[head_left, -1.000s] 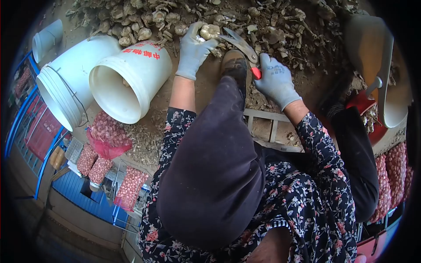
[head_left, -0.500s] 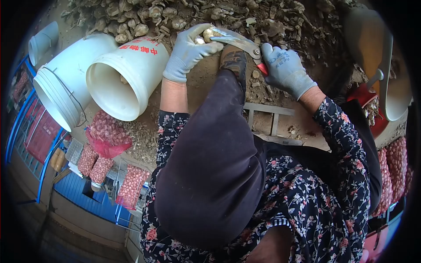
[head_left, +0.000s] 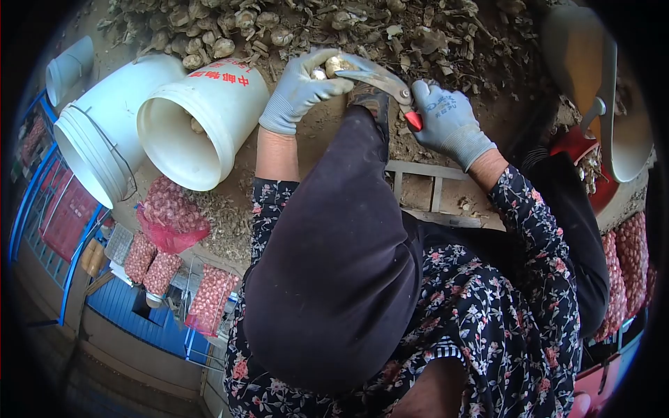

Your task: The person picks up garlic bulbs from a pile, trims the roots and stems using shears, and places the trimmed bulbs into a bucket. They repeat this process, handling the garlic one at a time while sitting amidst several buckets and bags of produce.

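Observation:
My left hand (head_left: pixel 296 94), in a grey-white knit glove, is closed around a garlic bulb (head_left: pixel 339 66). A second pale bulb or clove (head_left: pixel 318 73) shows between its fingers and thumb. My right hand (head_left: pixel 449 125), gloved alike, grips pruning shears (head_left: pixel 380 76) by the red handle (head_left: pixel 414 120). The metal blades reach left to the bulb, and their tips touch or overlap it; the exact contact is hard to make out. Both hands are above my shoe (head_left: pixel 369 101) and bent knee (head_left: pixel 334 258).
Many garlic bulbs with dry stems (head_left: pixel 244 24) are heaped along the far side. Two white buckets (head_left: pixel 188 150) (head_left: pixel 90 160) lie tipped at left, one with a bulb inside. Net bags of garlic (head_left: pixel 171 209) stand behind; more bags (head_left: pixel 631 254) are at right. A wooden frame (head_left: pixel 435 191) lies beside my leg.
The shear blades, spread apart earlier, have drawn together at the bulb. My right hand has shifted slightly down and left; my left hand has dropped a little with the garlic.

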The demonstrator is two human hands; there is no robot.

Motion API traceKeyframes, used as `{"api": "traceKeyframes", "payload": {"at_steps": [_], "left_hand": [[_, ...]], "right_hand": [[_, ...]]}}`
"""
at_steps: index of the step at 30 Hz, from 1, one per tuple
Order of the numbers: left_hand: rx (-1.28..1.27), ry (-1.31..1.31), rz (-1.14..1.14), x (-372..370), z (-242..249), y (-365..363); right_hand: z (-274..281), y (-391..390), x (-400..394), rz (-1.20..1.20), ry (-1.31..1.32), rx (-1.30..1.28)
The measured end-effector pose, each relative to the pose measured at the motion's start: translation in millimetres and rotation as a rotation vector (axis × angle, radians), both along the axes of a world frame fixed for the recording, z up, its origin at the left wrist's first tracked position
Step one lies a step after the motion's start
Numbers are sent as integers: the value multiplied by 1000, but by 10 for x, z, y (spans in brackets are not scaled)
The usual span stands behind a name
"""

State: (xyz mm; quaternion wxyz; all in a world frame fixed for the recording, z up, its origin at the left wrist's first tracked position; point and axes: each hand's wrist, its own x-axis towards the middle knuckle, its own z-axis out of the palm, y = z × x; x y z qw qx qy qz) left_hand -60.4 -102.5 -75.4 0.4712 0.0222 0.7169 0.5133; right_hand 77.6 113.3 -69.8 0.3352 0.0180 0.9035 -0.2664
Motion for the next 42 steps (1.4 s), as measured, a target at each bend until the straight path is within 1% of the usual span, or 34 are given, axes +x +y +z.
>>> {"api": "traceKeyframes", "payload": {"at_steps": [1, 2, 3, 4, 5, 7, 9, 10, 11, 12, 13, 14, 15, 16, 17, 19, 20, 21, 22, 23, 26, 27, 28, 29, 30, 31, 32, 33, 35, 37, 38, 40, 41, 42], "left_hand": [[-28, -21, -59, -6, 13, -3], [-26, -19, -60, 29, 41, -8], [43, -98, -16, 80, 86, -14], [112, -174, 27, 119, 145, -13], [109, -136, 57, 164, 227, -36], [-16, 108, 289, 215, 487, -288], [-414, 621, 659, 206, 894, -453], [-397, 964, 752, 114, 849, -858], [-627, 1134, 733, 56, 939, -1086], [-633, 1146, 737, 32, 919, -1227], [-1045, 1206, 507, 10, 842, -1353], [-1447, 1221, 248, -43, 834, -1299], [-1438, 1458, 267, -25, 719, -1158], [-1152, 1514, 267, -31, 622, -963], [-870, 1543, 260, -13, 512, -787], [-732, 1235, -15, -53, 149, -367], [-766, 1165, -81, -162, -79, -190], [-823, 993, -101, -253, -453, -186], [-908, 895, -177, -325, -767, -202], [-920, 846, -210, -401, -903, -206], [-895, 745, -237, -492, -842, -93], [-866, 699, -243, -549, -716, -8], [-864, 710, -242, -577, -578, 171], [-867, 633, -300, -543, -427, 423], [-869, 550, -358, -475, -372, 579], [-864, 545, -360, -441, -457, 639], [-868, 545, -512, -448, -585, 701], [-867, 552, -663, -446, -646, 762], [-829, 595, -643, -410, -714, 792], [-749, 635, -559, -399, -674, 861], [-744, 640, -565, -393, -676, 919], [-321, 555, -330, -379, -550, 1156], [-381, 679, -323, -353, -560, 1337], [-567, 724, -432, -338, -609, 1506]], "right_hand": [[-7, 4, 9, -1, 2, 3], [-20, 3, 39, -11, -90, -53], [-45, 7, 71, -21, -180, -107], [-95, -11, 139, -59, -146, -122], [-121, -25, 188, -70, -172, -123], [-181, -17, 218, -85, -189, -120], [-232, -5, 286, -205, -270, -205], [-264, -7, 317, -198, -265, -215], [-299, -4, 325, -233, -275, -232], [-312, -7, 307, -269, -286, -248], [-298, -8, 280, -286, -298, -271], [-290, -21, 280, -281, -291, -274], [-295, -29, 284, -282, -282, -270], [-297, -23, 275, -287, -272, -263], [-243, -9, 237, -281, -327, -246], [-235, -9, 235, -267, -350, -217], [-249, 2, 213, -263, -367, -189], [-248, 3, 204, -279, -388, -186], [-252, -3, 203, -282, -386, -179], [-254, 1, 205, -282, -401, -174], [-273, 29, 257, -291, -409, -168], [-323, 30, 310, -313, -394, -165], [-356, 36, 335, -338, -377, -161], [-354, 44, 349, -349, -381, -168], [-338, 55, 348, -351, -383, -164], [-309, 62, 334, -361, -436, -171], [-277, 64, 339, -372, -489, -176], [-269, 70, 373, -378, -488, -168], [-303, 70, 455, -414, -433, -172], [-315, 99, 512, -450, -450, -163], [-317, 111, 538, -473, -468, -173], [-338, 137, 578, -509, -484, -176], [-333, 142, 611, -532, -504, -178], [-312, 127, 649, -528, -506, -177]]}}
